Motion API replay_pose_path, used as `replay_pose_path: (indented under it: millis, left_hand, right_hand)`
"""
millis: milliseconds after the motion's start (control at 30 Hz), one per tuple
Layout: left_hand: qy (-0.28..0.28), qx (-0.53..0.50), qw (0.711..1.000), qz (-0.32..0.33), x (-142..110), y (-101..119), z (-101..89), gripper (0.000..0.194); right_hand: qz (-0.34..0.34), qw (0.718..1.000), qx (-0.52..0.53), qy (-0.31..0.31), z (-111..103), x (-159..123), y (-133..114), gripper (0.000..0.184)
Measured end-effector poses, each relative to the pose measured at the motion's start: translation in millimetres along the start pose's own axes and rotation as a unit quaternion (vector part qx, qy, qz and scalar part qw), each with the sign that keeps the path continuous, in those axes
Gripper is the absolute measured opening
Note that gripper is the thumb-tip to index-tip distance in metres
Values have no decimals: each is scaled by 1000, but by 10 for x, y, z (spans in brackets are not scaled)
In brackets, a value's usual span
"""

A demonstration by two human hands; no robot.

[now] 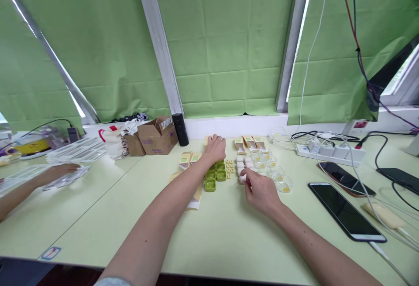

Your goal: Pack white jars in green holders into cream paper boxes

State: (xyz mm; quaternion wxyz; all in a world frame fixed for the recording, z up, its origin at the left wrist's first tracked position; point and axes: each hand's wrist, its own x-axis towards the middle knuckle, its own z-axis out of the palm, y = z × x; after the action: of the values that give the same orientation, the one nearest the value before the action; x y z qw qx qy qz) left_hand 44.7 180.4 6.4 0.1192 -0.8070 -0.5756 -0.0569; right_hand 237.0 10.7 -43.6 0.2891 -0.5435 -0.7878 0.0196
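Observation:
My left hand (216,147) reaches to the far end of a group of small green square cups (210,185). Its fingers are curled downward, and what they hold is hidden. Beside the cups lie small yellow square pieces (229,169) in two columns. My right hand (262,188) is bent in a pinch at the near end of rows of small white blocks (240,159), its fingertips on a white block (242,178). Right of these stand clear plastic cases (284,184) with yellow marks inside.
Kraft paper packets (185,158) lie left of the cups, more packets (251,143) behind. A cardboard box (159,137) and black cylinder (180,130) stand at the back. Phones (347,211), cables and a power strip (330,151) occupy the right. Another person's hand (62,172) touches plastic packets at left.

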Motion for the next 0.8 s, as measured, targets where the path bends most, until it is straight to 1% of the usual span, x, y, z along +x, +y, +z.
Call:
replay_pose_path:
  millis: [67,167,333,467,667,800]
  left_hand:
    - [1,0,1000,-7,-74,84,-22,43]
    - [-11,-8,1000,-25,-168,197,-18,43]
    - [-41,-31,997,-54,-221,288,32,49]
    - [-55,-57,994,-78,-159,289,73,54]
    - [-69,-103,986,-113,16,228,160,55]
    - [-76,-127,979,-139,124,214,218,62]
  right_hand:
    - [-4,1000,2,6,3,-5,-5,26]
    - [-8,1000,7,9,10,-9,-11,26]
    - [-6,1000,6,5,11,-15,-18,27]
    - [-5,1000,11,1,6,-20,-24,28]
    - [-8,1000,13,-1,-7,-11,-30,29]
    - [-6,1000,11,-5,-1,-3,-21,29]
